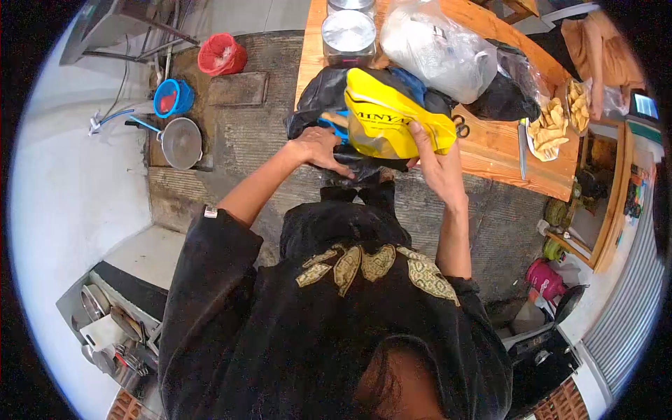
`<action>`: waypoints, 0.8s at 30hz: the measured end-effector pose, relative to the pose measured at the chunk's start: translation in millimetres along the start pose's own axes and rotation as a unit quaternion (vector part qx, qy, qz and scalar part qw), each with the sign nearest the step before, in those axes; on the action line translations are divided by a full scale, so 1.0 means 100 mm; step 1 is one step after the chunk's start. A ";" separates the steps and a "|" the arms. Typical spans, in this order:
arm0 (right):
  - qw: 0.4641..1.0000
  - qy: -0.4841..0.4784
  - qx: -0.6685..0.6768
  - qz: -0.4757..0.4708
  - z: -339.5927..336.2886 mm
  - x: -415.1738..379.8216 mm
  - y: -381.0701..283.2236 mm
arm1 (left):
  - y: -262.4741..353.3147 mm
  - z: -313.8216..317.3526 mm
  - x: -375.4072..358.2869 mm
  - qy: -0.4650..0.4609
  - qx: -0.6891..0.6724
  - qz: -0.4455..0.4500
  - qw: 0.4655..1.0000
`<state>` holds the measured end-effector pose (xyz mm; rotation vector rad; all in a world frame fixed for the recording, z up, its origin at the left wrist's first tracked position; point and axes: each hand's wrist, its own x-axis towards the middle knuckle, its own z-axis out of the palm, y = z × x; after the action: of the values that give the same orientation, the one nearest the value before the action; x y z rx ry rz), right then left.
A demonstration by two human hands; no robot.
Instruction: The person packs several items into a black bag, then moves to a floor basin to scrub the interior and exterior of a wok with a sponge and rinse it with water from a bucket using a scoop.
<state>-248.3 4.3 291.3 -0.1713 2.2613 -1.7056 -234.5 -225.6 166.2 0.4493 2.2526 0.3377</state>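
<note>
In my right hand (439, 168) is a yellow plastic pouch (392, 115) lettered "MINYA", gripped at its lower right edge with the thumb on top. It is tilted over a black plastic bag (318, 94) at the table's near edge. My left hand (323, 148) grips the near left side of that bag, thumb stretched along the plastic and fingers beside a blue item (339, 124) at the opening. Part of the bag's contents is hidden under the pouch. Scissor handles (460, 126) show just right of the pouch.
The wooden table (490, 157) also bears clear jars (348, 31), a stuffed white plastic bag (437, 52), a knife (522, 148) and light-brown food pieces (549, 129). Another person's arm (595, 63) is at far right. Buckets (222, 54) and a pan (181, 143) stand on the floor at left.
</note>
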 end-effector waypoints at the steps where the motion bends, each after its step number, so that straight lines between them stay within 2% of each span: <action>1: 1.000 -0.006 0.002 0.008 0.01 -0.01 0.02 | -0.03 0.08 0.02 0.009 -0.005 0.021 1.000; 4: 1.000 -0.011 0.009 0.001 0.07 -0.01 0.03 | -0.02 0.11 0.11 -0.015 -0.009 0.015 1.000; 6: 0.999 -0.010 -0.015 -0.045 0.10 -0.01 0.14 | -0.22 0.35 0.28 0.041 -0.031 0.055 0.997; 8: 0.999 -0.040 -0.024 -0.001 0.09 -0.02 0.11 | -0.31 0.38 0.33 0.053 -0.051 0.071 0.995; 12: 0.998 -0.054 0.021 -0.018 0.13 -0.02 0.17 | -0.20 0.08 0.15 0.052 -0.059 0.061 0.995; 13: 0.996 -0.082 0.020 0.039 0.12 -0.02 0.22 | -0.28 0.12 0.24 0.042 -0.117 0.091 0.988; 16: 0.989 -0.082 0.107 0.061 0.19 -0.01 0.18 | -0.07 -0.26 -0.05 0.020 -0.128 0.038 0.991; 17: 0.987 -0.095 0.105 0.073 0.17 0.03 0.20 | -0.20 0.01 0.15 0.011 -0.105 0.000 0.994; 18: 0.989 -0.080 0.105 0.069 0.18 0.05 0.23 | 0.09 -0.37 -0.12 -0.044 -0.098 -0.059 0.993; 20: 0.991 -0.031 0.114 0.055 0.22 0.10 0.16 | -0.16 0.05 0.08 0.028 -0.110 0.005 0.994; 22: 0.994 0.018 0.098 0.054 0.20 0.12 0.13 | -0.18 0.22 0.13 0.109 -0.060 0.062 0.990; 24: 0.996 0.023 0.075 0.037 0.12 0.14 0.17 | -0.22 0.45 0.25 0.190 -0.037 0.090 0.977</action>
<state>-256.2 -5.7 269.7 -0.0165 2.1327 -1.8479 -220.6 -230.5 112.2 0.5919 2.5627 0.6458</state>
